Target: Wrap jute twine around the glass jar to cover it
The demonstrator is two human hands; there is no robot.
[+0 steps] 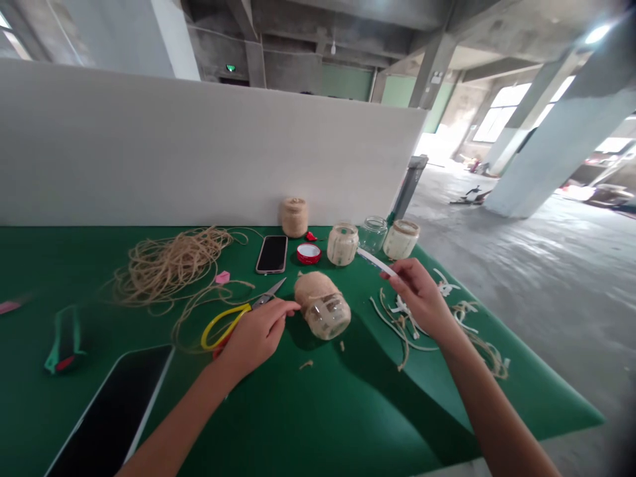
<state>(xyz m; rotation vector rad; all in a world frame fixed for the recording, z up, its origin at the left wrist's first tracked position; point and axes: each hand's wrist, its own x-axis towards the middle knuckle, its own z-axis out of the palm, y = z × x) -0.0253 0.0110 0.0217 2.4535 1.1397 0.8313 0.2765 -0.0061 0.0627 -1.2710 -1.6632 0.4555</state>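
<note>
A jar lies tilted on the green table, its far part covered in tan twine and its near part bare clear glass. My left hand is beside it, index finger stretched out with the tip at the jar's left side; the other fingers are partly curled. Under and behind that hand are scissors with yellow handles, blades pointing away. My right hand, raised above the table's right side, pinches one end of a narrow white strip. The strip's free end points toward the jars at the back.
A twine heap lies left. Further back are a phone, red tape roll, twine-wrapped jar and several glass jars. Cord scraps lie right, a dark tablet front left. A white partition stands behind.
</note>
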